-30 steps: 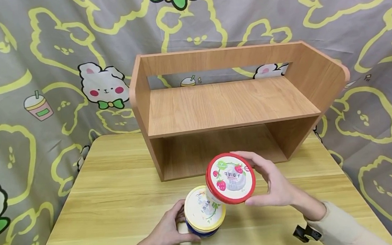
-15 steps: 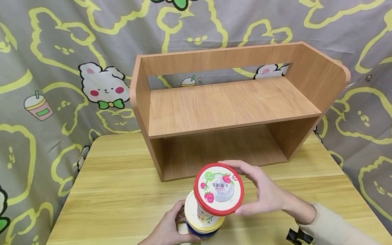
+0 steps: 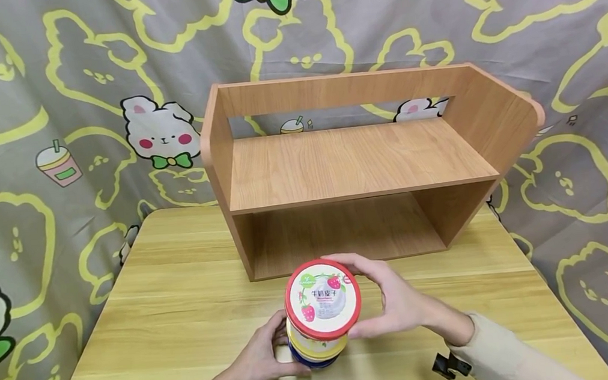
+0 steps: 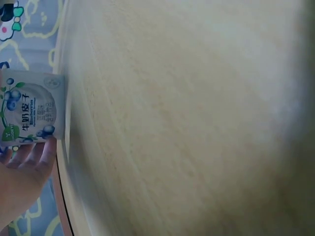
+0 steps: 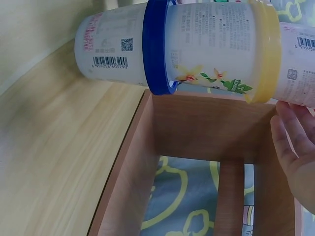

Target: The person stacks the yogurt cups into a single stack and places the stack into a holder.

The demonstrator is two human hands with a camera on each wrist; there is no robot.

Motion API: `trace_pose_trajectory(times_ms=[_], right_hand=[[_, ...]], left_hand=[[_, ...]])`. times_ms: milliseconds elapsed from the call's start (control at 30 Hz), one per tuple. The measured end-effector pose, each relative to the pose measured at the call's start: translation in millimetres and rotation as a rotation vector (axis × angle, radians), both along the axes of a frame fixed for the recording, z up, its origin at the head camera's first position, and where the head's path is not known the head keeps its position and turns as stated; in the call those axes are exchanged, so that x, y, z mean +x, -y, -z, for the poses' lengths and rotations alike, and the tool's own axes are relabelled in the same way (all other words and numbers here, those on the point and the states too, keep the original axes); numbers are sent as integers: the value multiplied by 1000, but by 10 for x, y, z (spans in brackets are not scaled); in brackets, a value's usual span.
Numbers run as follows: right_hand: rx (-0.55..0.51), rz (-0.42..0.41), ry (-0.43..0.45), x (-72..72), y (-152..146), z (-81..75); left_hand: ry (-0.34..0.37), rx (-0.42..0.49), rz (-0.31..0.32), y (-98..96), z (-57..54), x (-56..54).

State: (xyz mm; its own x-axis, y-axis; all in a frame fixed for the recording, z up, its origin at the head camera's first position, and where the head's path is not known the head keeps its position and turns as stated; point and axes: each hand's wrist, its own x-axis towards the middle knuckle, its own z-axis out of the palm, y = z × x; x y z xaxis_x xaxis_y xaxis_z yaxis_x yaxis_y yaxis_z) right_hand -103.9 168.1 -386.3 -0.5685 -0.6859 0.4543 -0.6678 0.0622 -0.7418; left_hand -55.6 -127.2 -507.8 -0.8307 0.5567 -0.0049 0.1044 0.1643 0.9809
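Three round printed tubs stand stacked on the table. On top is a red-lidded tub with strawberries on its lid; my right hand grips it from the right side, thumb in front and fingers behind. Directly under it sits a yellow-lidded tub, mostly hidden from above. The lowest, a blue-lidded tub, shows blueberries on its side in the left wrist view. My left hand holds this lowest tub from the left, thumb towards me and fingers behind. In the right wrist view, the red-lidded tub's base meets the yellow lid.
Behind the stack, a wooden two-level shelf unit stands on the wooden table. A grey patterned curtain hangs behind and at both sides. A black clip-like device is at the right sleeve.
My right hand has brought the red-lidded tub left and down, from beside and above the yellow-lidded tub to right over it. The left hand and lower tubs have stayed in place.
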Motion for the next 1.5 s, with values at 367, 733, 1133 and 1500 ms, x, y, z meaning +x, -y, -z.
trace_pose_trajectory(times_ms=[367,733,1133,1500], right_hand=[[3,6,0,-10,46,24],[7,18,-9,-26,19,64],[27,118,-85,-3,-249,272],[8,199,-40,41,-344,786]], left_hand=[[2,-28,-4,6,1,4],[14,-39,-14,7,-6,4],[2,-36,-8,16,10,-2],[21,-32,-11,17,3,7]])
